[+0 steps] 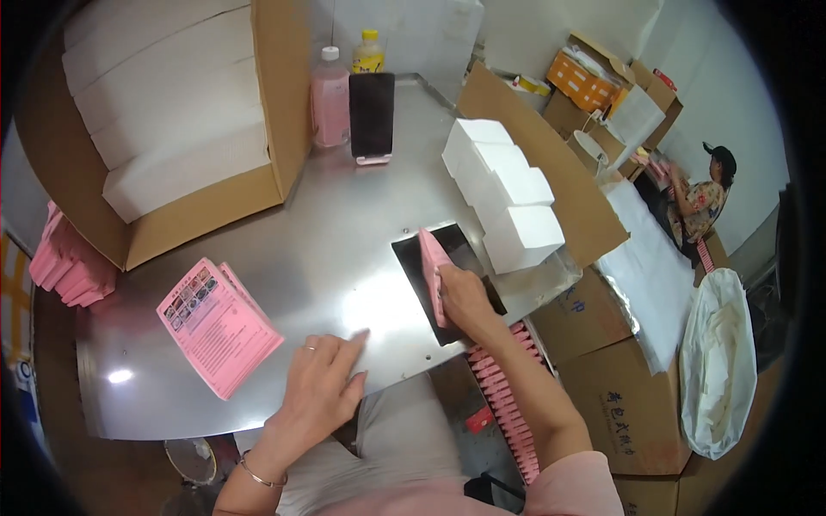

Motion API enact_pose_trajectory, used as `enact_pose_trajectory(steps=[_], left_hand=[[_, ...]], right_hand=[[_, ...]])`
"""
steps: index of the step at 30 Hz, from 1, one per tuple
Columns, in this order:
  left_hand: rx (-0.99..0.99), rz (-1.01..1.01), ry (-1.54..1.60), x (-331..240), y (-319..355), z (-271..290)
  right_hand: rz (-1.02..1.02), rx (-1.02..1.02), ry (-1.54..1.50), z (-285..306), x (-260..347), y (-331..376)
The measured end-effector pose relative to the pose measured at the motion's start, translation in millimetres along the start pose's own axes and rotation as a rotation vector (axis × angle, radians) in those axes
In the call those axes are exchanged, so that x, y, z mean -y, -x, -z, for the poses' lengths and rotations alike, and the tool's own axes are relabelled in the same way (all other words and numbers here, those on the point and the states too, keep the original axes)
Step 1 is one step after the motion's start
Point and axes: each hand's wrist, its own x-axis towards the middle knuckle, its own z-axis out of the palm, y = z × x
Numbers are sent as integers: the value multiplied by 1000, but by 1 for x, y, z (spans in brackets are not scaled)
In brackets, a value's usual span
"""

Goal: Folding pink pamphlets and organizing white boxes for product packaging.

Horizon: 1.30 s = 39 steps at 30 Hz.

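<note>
My right hand [465,297] is closed round the edge of a pink printed packet [433,267], which stands upright over a dark rectangular opening [404,258] in the metal table. My left hand [323,378] holds nothing; its fingers are stretched out over the table's front edge. To its left lies a stack of flat pink printed packets [219,327]. Stacks of folded white tissues [508,202] stand just beyond the opening. Under the table, a long row of pink packets [508,404] runs beside my right forearm.
An open carton [206,215] of white tissues fills the back left, with pink packets [73,258] beside it. A phone [372,116] on a stand and two bottles [330,99] are at the back. At right are cartons [615,404], a white bag [718,361] and a seated person [701,202].
</note>
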Motion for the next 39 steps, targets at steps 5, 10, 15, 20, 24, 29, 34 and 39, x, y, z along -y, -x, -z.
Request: enact_pose_trajectory(steps=[5,10,15,20,24,29,34,39], left_hand=[[-562,1,-205,49,35,32],[-356,358,-686,86,45,70],[-285,230,-513,78,43,81],[-184,-193,-187,20,-1,1],[-186,-37,-342,8,-12,-15],[-123,-65,-166,6,-12,-35],[-144,-206,-13,11,-12,-35],[-174,-47,-263,0,-16,-36]], right_hand=[[171,-371,52,68,59,19],[19,-622,517,98,-8,-8],[-57,-564,355,95,-25,-3],[-82,-552,210,102,-20,-6],[-117,-530,149,110,-26,-2],[6,-667,293,105,-26,1],[642,-415,4,46,74,39],[613,-166,154,23,95,48]])
